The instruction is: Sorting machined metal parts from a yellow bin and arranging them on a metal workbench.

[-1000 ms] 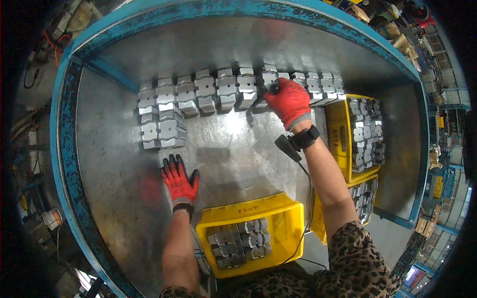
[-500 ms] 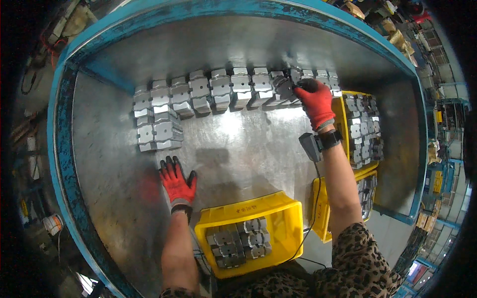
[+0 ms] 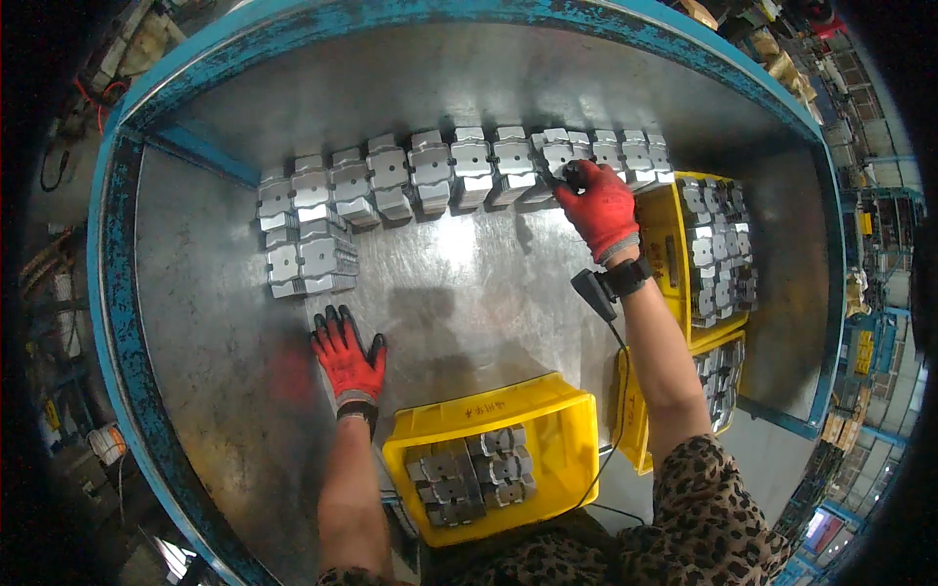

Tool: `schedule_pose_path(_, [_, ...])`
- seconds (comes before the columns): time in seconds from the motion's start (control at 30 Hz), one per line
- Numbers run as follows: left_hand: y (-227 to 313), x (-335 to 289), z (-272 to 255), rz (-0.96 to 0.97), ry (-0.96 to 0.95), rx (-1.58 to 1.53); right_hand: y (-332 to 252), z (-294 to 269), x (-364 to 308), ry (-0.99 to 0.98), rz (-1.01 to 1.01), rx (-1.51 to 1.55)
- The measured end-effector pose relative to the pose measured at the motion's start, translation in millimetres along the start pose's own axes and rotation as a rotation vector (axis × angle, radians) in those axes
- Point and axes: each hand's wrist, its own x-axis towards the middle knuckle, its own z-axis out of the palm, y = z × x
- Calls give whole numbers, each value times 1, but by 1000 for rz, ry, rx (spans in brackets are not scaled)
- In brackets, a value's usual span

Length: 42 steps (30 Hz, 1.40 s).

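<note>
My left hand [image 3: 349, 363], in a red glove with black fingertips, lies flat on the metal tabletop with its fingers spread, holding nothing. It is just below the short stacks of grey metal plates [image 3: 315, 259] at the left. My right hand [image 3: 598, 210], gloved the same way, is at the back row of stacks. Its fingers are closed at the near edge of a grey notched metal plate [image 3: 558, 154], which lies on top of one stack. The fingertips partly hide that edge. More stacks [image 3: 471, 161] of such plates stand in a row along the back wall.
A yellow bin [image 3: 489, 408] with plates inside sits close to my body. Two more yellow bins [image 3: 667, 244] of plates stand at the right. Blue-edged walls [image 3: 115, 283] enclose the metal table. A cable [image 3: 622, 391] hangs from the device on my right wrist.
My right hand has moved slightly left and nearer to me. The plate in it, tilted before, now lies flatter on the stack. My left hand has stayed in place.
</note>
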Motion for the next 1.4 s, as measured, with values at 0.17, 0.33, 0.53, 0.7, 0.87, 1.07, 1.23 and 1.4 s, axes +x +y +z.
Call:
schedule_pose_path(0.17, [0,1,2,4,8,1,-14,-3,5,-141,-45,-146])
schedule_pose_path(0.33, [4,1,4,9,42,12,-18,10,5,-83,-53,-225])
schedule_pose_path(0.53, [1,-1,6,15,60,18,-24,-3,12,-186,-96,-294])
schedule_pose_path(0.7, [-2,-3,4,12,64,18,-35,-27,22,-197,-190,-329])
schedule_pose_path(0.87, [3,-1,6,12,51,36,-14,-9,29,-237,-442,-419])
schedule_pose_path(1.07, [1,-1,4,2,39,-19,-7,-4,36,-284,-475,-435])
schedule_pose_path(1.23, [-8,-4,-2,-18,2,18,7,-6,31,-163,-523,-237])
schedule_pose_path(1.4, [6,1,2,6,19,0,38,29,23,-1,-619,-299])
